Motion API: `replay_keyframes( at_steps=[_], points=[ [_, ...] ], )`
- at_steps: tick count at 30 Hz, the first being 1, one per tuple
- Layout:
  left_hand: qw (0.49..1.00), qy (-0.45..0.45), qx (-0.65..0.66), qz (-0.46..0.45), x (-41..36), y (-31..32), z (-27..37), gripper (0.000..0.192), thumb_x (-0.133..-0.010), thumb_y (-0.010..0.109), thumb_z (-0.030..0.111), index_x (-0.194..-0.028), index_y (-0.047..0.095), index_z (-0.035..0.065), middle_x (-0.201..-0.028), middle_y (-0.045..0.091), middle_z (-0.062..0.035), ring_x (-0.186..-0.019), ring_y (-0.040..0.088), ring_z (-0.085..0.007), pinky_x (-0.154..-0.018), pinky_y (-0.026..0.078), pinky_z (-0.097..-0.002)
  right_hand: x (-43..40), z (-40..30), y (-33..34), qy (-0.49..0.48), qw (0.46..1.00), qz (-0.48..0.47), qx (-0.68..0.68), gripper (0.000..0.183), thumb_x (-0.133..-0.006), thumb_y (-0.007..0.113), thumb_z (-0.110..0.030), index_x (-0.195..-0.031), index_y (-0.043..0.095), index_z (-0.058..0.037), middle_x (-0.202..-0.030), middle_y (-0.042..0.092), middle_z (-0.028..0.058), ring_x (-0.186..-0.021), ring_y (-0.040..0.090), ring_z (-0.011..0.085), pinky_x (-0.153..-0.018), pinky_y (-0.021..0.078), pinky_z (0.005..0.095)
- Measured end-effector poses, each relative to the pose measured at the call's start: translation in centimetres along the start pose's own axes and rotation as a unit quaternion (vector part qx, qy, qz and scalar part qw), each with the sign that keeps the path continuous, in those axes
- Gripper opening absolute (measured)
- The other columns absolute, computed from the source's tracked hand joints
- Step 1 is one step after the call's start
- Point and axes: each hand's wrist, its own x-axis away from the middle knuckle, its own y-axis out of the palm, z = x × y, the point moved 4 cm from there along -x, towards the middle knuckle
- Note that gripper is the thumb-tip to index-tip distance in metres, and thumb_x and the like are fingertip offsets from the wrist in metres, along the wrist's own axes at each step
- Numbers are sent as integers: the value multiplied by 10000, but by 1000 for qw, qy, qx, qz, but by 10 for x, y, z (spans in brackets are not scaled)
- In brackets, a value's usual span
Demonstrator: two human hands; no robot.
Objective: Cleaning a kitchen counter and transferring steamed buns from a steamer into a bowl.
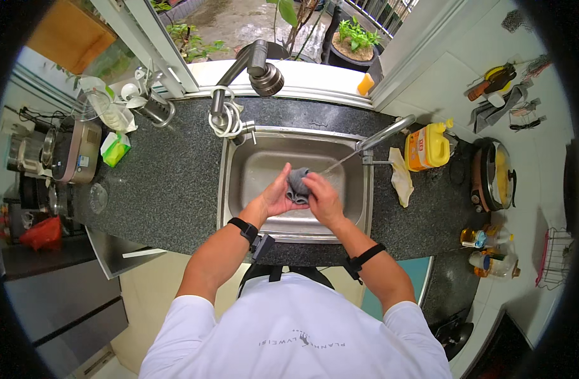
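Note:
A bunched grey cloth is between my two hands, above the stainless steel sink. My left hand cups it from the left, thumb pointing up along its side. The fingers of my right hand press on its right side. A thin stream of water runs from the chrome tap at the sink's right rim down toward the cloth and my right fingers. Part of the cloth is hidden by my fingers.
A dark swivel faucet with a coiled white hose rises behind the sink. To the right are a pale cloth and a yellow detergent jug. A utensil holder and a green tissue pack stand on the left.

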Motion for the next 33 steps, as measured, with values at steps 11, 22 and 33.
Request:
replay_keyframes(
  at_steps=[11, 22, 33],
  points=[
    [957, -111, -267, 21, 2, 3, -21, 189, -822, 673, 86, -993, 627, 153, -881, 606, 33, -774, 547, -82, -567, 434, -267, 2, -18, -26, -144, 958, -203, 142, 534, -769, 590, -68, -1293, 528, -151, -1289, 461, 226, -1103, 545, 381, -899, 483, 433],
    [548, 28, -817, 179, -40, -6, -38, 177, -660, 663, 120, -810, 699, 34, -843, 683, -215, -801, 673, -339, -672, 541, -415, 1, 28, 21, 102, 862, -432, 245, 315, -773, 661, -237, -1037, 667, -64, -862, 671, 216, -801, 675, 345, -651, 537, 406],
    [666, 99, -704, 227, -38, -12, -13, 248, -749, 675, 58, -989, 614, 48, -811, 661, -192, -741, 682, -293, -566, 540, -405, 6, 50, -4, 249, 923, -290, -44, 615, -634, 717, -18, -1221, 536, -47, -1107, 569, 222, -990, 578, 399, -871, 505, 443]
  ],
)
